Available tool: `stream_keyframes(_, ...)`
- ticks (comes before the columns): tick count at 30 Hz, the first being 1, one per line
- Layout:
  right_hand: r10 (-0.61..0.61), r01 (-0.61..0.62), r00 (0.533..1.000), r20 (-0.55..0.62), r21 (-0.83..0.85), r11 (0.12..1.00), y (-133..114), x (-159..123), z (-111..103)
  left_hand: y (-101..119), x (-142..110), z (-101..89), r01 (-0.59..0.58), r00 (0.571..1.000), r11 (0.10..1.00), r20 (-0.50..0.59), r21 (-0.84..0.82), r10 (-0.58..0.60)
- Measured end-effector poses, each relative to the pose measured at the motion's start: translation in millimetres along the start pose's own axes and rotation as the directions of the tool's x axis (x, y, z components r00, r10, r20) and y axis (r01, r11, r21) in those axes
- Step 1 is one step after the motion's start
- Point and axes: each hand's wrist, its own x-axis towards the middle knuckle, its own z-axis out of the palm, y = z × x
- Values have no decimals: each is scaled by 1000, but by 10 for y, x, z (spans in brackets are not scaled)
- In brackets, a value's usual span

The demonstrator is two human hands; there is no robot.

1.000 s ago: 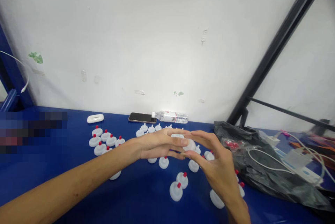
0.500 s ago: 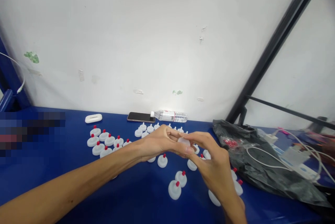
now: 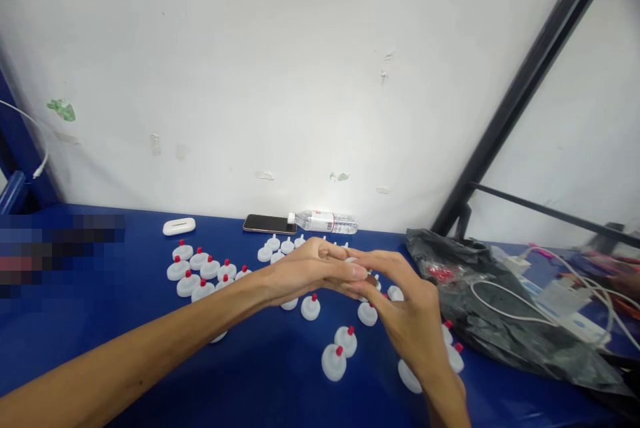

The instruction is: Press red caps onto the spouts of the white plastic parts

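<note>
Above the middle of the blue table, my left hand (image 3: 305,273) and my right hand (image 3: 407,298) meet at the fingertips. Both are closed round a white nozzle cap (image 3: 352,259), of which only a sliver shows between the fingers. Below them on the table stand white nozzle caps with red tips, such as a single cap (image 3: 311,309) and a touching pair whose front cap (image 3: 333,363) is nearer to me. Behind my left hand are several white caps (image 3: 287,246) with bare nozzles. My wrists and fingers hide some of the caps.
A group of red-tipped caps (image 3: 187,284) stands on the left. Along the wall lie a white case (image 3: 179,227), a phone (image 3: 269,224) and a plastic bottle (image 3: 327,222). On the right, a black plastic bag (image 3: 475,311) lies under red pieces (image 3: 443,273) and a white cable (image 3: 505,312).
My left thumb has moved up across the held white cap, which is now mostly covered. The fingers of both hands have shifted slightly; the caps on the table stay where they were.
</note>
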Motion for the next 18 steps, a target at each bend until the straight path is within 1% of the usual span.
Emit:
stream_keyframes(4, -33, 33, 999, 5, 2, 999, -22, 1, 22, -57, 18, -3, -17, 997, 998, -76, 68, 23)
stream_keyframes(8, -43, 43, 999, 13, 3, 999, -32, -7, 41, -96, 24, 15, -50, 987, 994, -146, 93, 63)
stream_keyframes(10, -40, 40, 999, 20, 3, 999, -25, -11, 35, -95, 27, 25, -44, 986, 994, -157, 98, 60)
stream_keyframes(12, -13, 13, 999, 46, 3, 1000, -9, -11, 14, -84, 34, 21, -7, 989, 992, -148, 127, 26)
stream_keyframes(15, 82, -79, 990, 118, -24, 997, 37, 1, -25, -73, 52, -41, 68, 985, 951, -172, 303, -15)
stream_keyframes(18, 173, -152, 974, 147, -143, 978, 131, 12, -30, -95, 58, -170, 146, 966, 866, -258, 478, -20)
